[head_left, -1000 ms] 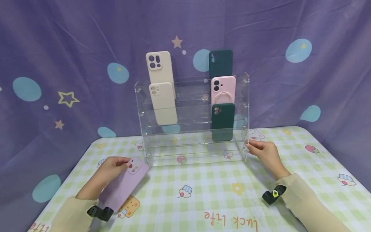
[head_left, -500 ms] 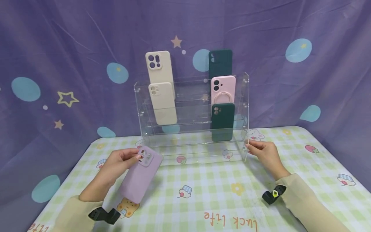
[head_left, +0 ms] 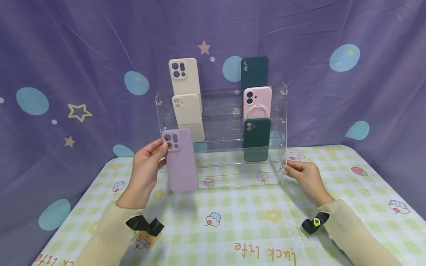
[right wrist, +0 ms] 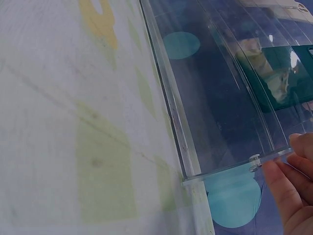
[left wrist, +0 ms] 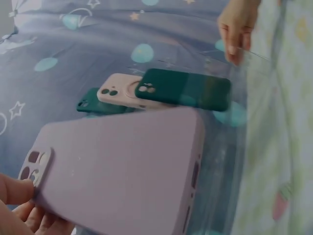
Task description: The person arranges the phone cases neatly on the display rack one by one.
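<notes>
Between thumb and fingers, my left hand (head_left: 146, 166) pinches a lilac phone case (head_left: 182, 166) by its camera-cutout corner. The case hangs nearly upright in front of the left side of a clear acrylic tiered stand (head_left: 221, 157); its back faces me. In the left wrist view the lilac case (left wrist: 117, 166) fills the middle, and the fingers wrap its cutout end. On the other side, my right hand (head_left: 304, 177) pinches the stand's right side panel. The right wrist view shows that hand (right wrist: 293, 186) at the panel's edge, near a small clear fastener (right wrist: 255, 163).
Two cream cases (head_left: 189, 114) lean in the stand's upper left tiers. At its right stand a dark green case (head_left: 254, 72), a pink case with a ring (head_left: 257, 98) and another green case (head_left: 257, 142). A checked tablecloth (head_left: 239, 221) covers the table; a purple curtain (head_left: 100, 55) hangs behind.
My left hand has lifted the lilac case off the table, moving it up and right and turning it from slanted to nearly upright before the stand. My right hand stays put.
</notes>
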Motion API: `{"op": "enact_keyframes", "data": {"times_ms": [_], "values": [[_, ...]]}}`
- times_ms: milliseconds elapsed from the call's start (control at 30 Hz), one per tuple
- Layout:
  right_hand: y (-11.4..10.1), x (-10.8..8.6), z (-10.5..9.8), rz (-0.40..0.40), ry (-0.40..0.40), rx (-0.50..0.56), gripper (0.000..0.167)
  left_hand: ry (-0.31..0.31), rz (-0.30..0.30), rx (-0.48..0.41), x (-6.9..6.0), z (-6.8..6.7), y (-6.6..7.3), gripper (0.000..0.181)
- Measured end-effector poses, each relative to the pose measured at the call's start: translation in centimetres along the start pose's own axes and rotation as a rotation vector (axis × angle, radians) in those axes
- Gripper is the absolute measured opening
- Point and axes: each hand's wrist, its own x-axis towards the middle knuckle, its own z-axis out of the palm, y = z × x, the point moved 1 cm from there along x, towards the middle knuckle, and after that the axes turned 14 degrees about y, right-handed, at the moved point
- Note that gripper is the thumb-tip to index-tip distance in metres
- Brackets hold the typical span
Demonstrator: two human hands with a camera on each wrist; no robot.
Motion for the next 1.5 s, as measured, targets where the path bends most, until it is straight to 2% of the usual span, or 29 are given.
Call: {"op": "enact_keyframes", "data": {"times_ms": [300, 433, 633, 900, 1067, 1167, 1233, 1400, 1500], "values": [[0.2, 0.0, 0.0, -0.007, 0.013, -0.027, 0.041, 0.078, 0.043, -0.231, 1.5, 3.4, 1.2, 0.037], [0.1, 0.0, 0.0, -0.016, 0.02, -0.017, 0.039, 0.106, 0.05, -0.278, 2.2, 4.4, 1.5, 0.036], [-0.2, 0.1, 0.0, -0.024, 0.012, -0.014, 0.039, 0.177, 0.092, -0.386, 3.2, 5.2, 1.4, 0.036], [-0.2, 0.1, 0.0, -0.023, 0.013, -0.019, 0.039, 0.25, 0.161, -0.634, 4.1, 5.9, 0.8, 0.034], [0.0, 0.1, 0.1, -0.031, 0.016, -0.015, 0.038, 0.28, 0.183, -0.697, 4.6, 6.0, -0.1, 0.031], [0.0, 0.1, 0.1, -0.032, 0.015, -0.016, 0.039, 0.286, 0.198, -0.697, 4.9, 6.0, -0.8, 0.028], [0.0, 0.1, 0.1, -0.031, 0.014, -0.024, 0.039, 0.295, 0.207, -0.662, 5.0, 5.9, -1.2, 0.027], [-0.1, 0.0, 0.0, -0.021, 0.015, -0.043, 0.04, 0.334, 0.245, -0.458, 4.9, 5.7, -2.1, 0.03], [-0.1, -0.1, 0.0, -0.012, 0.015, -0.044, 0.04, 0.336, 0.273, -0.352, 4.8, 5.7, -2.3, 0.03]]}}
